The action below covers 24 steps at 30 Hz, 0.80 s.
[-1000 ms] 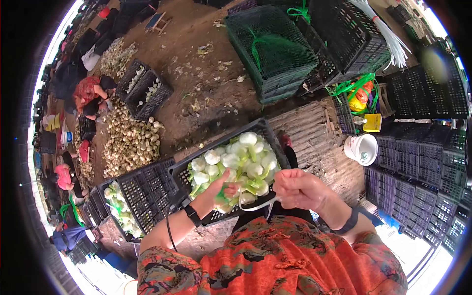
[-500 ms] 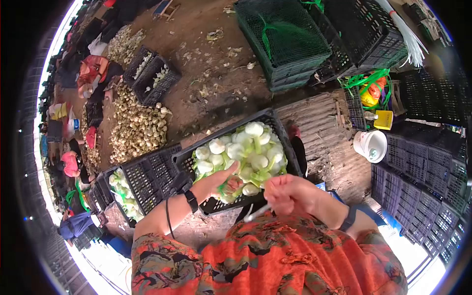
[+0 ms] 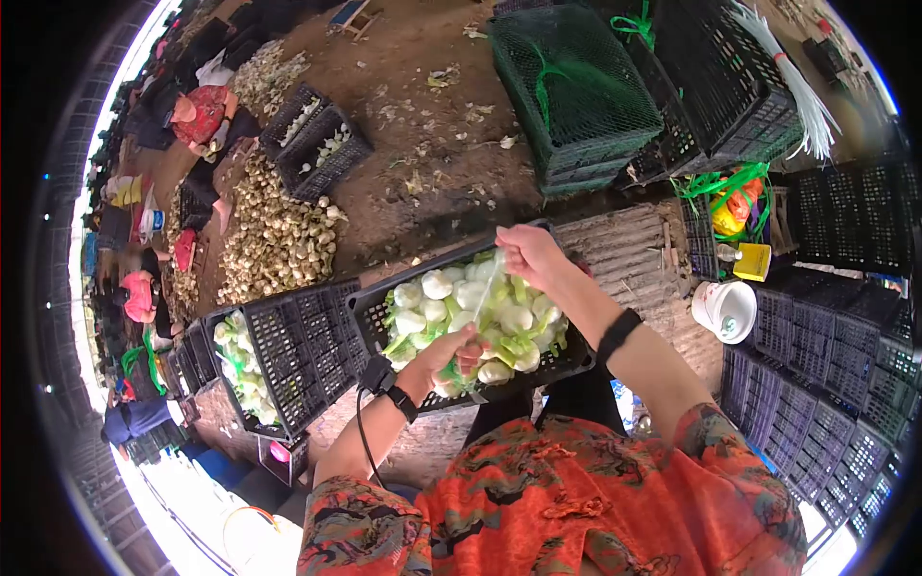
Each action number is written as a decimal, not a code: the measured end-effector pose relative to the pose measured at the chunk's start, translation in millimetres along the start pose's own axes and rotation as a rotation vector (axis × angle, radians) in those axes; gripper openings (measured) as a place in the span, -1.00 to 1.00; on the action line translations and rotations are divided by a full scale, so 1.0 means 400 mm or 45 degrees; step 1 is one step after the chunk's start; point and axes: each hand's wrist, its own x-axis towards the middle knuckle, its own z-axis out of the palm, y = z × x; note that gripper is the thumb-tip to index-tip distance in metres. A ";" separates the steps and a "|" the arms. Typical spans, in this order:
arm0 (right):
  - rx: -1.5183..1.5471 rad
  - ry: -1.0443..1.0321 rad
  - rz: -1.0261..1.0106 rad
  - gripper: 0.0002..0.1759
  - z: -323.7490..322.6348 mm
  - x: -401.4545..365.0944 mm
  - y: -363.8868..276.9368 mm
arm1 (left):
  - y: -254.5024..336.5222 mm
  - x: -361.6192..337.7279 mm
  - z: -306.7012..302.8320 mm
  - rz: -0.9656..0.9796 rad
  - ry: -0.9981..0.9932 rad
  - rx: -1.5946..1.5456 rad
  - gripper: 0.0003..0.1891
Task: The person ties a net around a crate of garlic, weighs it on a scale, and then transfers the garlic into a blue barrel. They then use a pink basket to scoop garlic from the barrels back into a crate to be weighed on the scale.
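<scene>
A black plastic crate holds peeled-looking white garlic bulbs with green stems. My right hand is raised over the crate's far side, its fingers pinched on a thin, pale plastic strip. The strip slants down towards my left hand. That hand rests low over the bulbs at the near side, thumb and fingers curled together where the strip's lower end disappears. Whether it also grips stems is hidden.
Another crate of bulbs stands tilted at left. Loose garlic lies heaped on the floor beyond, near a seated person. Stacked crates and a white bucket are at right. A bundle of white strips hangs top right.
My right hand has moved from near my body, up and away across the crate, drawing the strip out. My left hand stays over the bulbs. The view has shifted slightly.
</scene>
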 end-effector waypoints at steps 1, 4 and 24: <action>-0.013 -0.011 0.001 -0.81 0.016 0.017 0.000 | -0.002 0.004 0.006 0.017 0.025 0.082 -0.54; -0.182 -0.129 -0.010 -0.80 0.099 0.055 0.011 | -0.015 0.027 0.005 0.083 0.047 0.215 -0.66; -1.093 -1.166 -0.193 -0.59 0.401 -0.371 0.274 | -0.127 0.148 0.027 0.363 -0.568 -1.463 -0.62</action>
